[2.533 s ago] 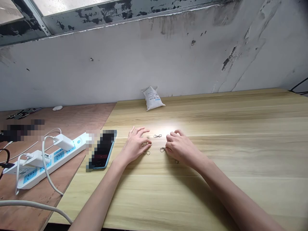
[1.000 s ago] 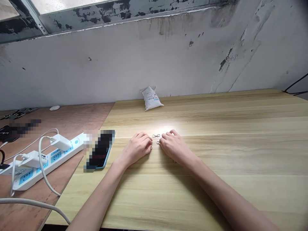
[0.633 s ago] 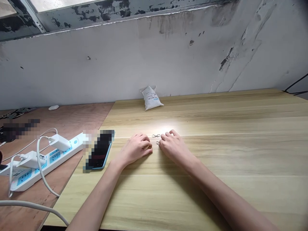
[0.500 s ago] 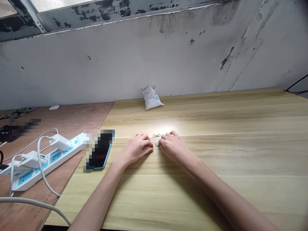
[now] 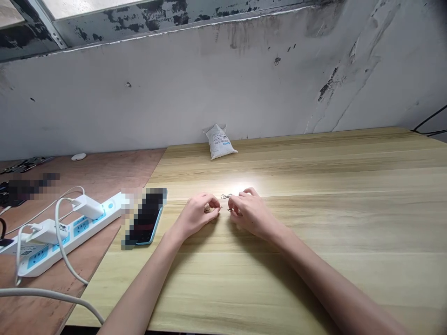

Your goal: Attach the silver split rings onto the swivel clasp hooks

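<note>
My left hand (image 5: 199, 213) is closed in a pinch, thumb and forefinger tips together. A tiny bit of metal pokes out from these fingertips; most of it is hidden. Across a narrow gap, my right hand (image 5: 249, 209) is bent over the table with its fingers pinched. At its fingertips shows a small metal loop (image 5: 229, 210), partly covered. Just beyond, between both hands, several thin metal loops (image 5: 225, 196) lie on the wooden tabletop (image 5: 314, 195), close to the right forefinger.
A phone (image 5: 148, 218) lies left of my left hand. Further left, a white power strip (image 5: 77, 232) holds plugged-in chargers and cables on a reddish board (image 5: 115, 172). A small white packet (image 5: 220, 143) leans by the wall at the back.
My left thumb and forefinger have closed into a rounder pinch, with a metal tip now showing. The right fingers have lifted and shifted slightly left, partly covering the loops behind.
</note>
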Motion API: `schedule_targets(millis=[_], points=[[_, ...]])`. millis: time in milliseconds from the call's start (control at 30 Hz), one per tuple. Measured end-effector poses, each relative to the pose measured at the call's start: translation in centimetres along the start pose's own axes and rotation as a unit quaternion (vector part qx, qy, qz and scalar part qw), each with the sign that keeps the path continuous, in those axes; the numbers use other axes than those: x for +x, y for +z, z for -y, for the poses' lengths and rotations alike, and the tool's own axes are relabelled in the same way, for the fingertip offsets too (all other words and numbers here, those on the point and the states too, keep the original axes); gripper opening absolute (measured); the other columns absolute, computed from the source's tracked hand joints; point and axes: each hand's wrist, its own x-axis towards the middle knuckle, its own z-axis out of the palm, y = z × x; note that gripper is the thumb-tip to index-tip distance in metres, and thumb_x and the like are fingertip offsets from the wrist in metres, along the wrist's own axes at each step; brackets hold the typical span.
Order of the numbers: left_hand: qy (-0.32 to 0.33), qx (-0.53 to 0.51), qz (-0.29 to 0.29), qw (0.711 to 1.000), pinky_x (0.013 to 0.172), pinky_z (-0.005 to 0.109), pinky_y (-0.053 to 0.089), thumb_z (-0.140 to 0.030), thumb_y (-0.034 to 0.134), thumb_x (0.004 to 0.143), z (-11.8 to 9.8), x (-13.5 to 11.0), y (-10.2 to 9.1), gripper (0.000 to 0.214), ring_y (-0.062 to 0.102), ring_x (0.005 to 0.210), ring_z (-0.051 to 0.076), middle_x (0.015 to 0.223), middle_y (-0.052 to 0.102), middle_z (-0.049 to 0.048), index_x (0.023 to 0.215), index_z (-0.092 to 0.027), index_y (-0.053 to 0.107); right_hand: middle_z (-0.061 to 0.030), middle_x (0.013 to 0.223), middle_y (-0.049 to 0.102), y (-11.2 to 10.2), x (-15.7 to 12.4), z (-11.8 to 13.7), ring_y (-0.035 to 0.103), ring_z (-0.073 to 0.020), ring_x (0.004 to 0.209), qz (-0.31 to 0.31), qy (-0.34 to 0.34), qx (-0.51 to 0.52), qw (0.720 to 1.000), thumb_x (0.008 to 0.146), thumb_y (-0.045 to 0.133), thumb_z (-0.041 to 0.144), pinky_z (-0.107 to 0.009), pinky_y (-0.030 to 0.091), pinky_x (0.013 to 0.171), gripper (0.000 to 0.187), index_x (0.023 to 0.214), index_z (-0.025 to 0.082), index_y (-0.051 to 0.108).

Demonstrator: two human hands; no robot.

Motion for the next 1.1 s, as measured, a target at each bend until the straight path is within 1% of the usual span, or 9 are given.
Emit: schedule_targets(millis=[167,300,400,500,600,700,800,967,1100], points=[[-0.002,-0.029,-0.011,1.000,0.074,0.025,0.049,-0.013,0.060,0.084,0.0,-0.1,0.1,0.007,0.066,0.079,0.014,0.084,0.070,-0.0015,0.082,-0.020,0.062,0.0007,0.071,0.066,0.5,-0.1,-0.5,0.054,-0.0144,0.069,-0.063,0.001,0.025,0.998,0.084,0.061,0.017,-0.031,0.033,0.087,0.006,0.079,0.019,0.060],[-0.005,-0.038,-0.014,0.999,0.075,0.026,0.052,-0.019,0.057,0.089,-0.1,-0.2,0.2,0.003,0.069,0.084,0.015,0.085,0.071,-0.0007,0.087,-0.020,0.060,-0.0020,0.079,0.068,0.6,-0.1,-1.0,0.056,-0.0159,0.076,-0.065,-0.011,0.016,0.998,0.089,0.060,0.021,-0.033,0.034,0.085,0.013,0.077,0.020,0.064],[0.004,-0.057,-0.012,0.998,0.079,0.028,0.055,-0.022,0.054,0.093,0.1,-0.3,0.4,0.006,0.071,0.091,0.017,0.094,0.073,0.0014,0.096,-0.020,0.059,-0.0025,0.081,0.068,0.4,-0.2,-1.4,0.056,-0.0161,0.077,-0.050,-0.016,0.001,0.999,0.090,0.059,0.022,-0.034,0.034,0.086,0.016,0.076,0.020,0.066],[0.039,-0.038,-0.013,0.998,0.087,0.033,0.055,-0.021,0.054,0.094,0.4,-0.3,0.7,0.007,0.068,0.102,0.019,0.101,0.073,0.0037,0.096,-0.020,0.061,-0.0024,0.081,0.068,0.2,-0.2,-1.6,0.056,-0.0171,0.080,-0.031,-0.022,-0.014,0.999,0.088,0.061,0.022,-0.037,0.035,0.090,0.015,0.075,0.020,0.068],[0.115,0.004,-0.018,0.993,0.092,0.036,0.054,-0.019,0.058,0.092,0.6,-0.1,0.9,0.007,0.064,0.109,0.020,0.103,0.072,0.0054,0.092,-0.019,0.066,-0.0025,0.084,0.068,0.0,-0.4,-1.6,0.056,-0.0181,0.086,-0.023,-0.024,-0.015,0.999,0.087,0.063,0.021,-0.040,0.033,0.096,0.015,0.073,0.021,0.069],[0.164,0.060,-0.032,0.984,0.082,0.035,0.055,-0.020,0.060,0.091,0.6,0.0,1.0,0.008,0.062,0.097,0.020,0.097,0.071,0.0054,0.088,-0.019,0.068,-0.0030,0.089,0.068,0.0,-0.5,-1.6,0.056,-0.0194,0.092,-0.029,-0.029,-0.009,0.999,0.087,0.063,0.022,-0.042,0.033,0.100,0.014,0.075,0.022,0.070],[0.172,0.104,-0.051,0.978,0.072,0.032,0.052,-0.020,0.061,0.091,0.7,0.1,1.1,0.011,0.059,0.086,0.019,0.086,0.067,0.0050,0.084,-0.019,0.069,-0.0044,0.094,0.067,0.0,-0.5,-1.5,0.057,-0.0205,0.098,-0.032,-0.035,-0.001,0.999,0.088,0.062,0.022,-0.043,0.033,0.101,0.013,0.078,0.022,0.071],[0.184,0.092,-0.073,0.976,0.070,0.028,0.051,-0.015,0.061,0.090,0.5,0.0,1.1,0.010,0.062,0.080,0.017,0.083,0.069,0.0034,0.091,-0.020,0.070,-0.0053,0.096,0.067,0.2,-0.4,-1.4,0.057,-0.0210,0.101,-0.027,-0.034,0.008,0.999,0.088,0.062,0.021,-0.043,0.034,0.101,0.012,0.080,0.021,0.071],[0.154,0.056,-0.068,0.984,0.069,0.026,0.052,-0.015,0.061,0.090,0.2,-0.1,1.0,0.011,0.065,0.077,0.015,0.081,0.072,0.0012,0.092,-0.021,0.070,-0.0045,0.095,0.067,0.2,-0.4,-1.2,0.057,-0.0206,0.101,-0.025,-0.030,0.013,0.999,0.088,0.062,0.022,-0.043,0.034,0.100,0.012,0.080,0.022,0.072]])
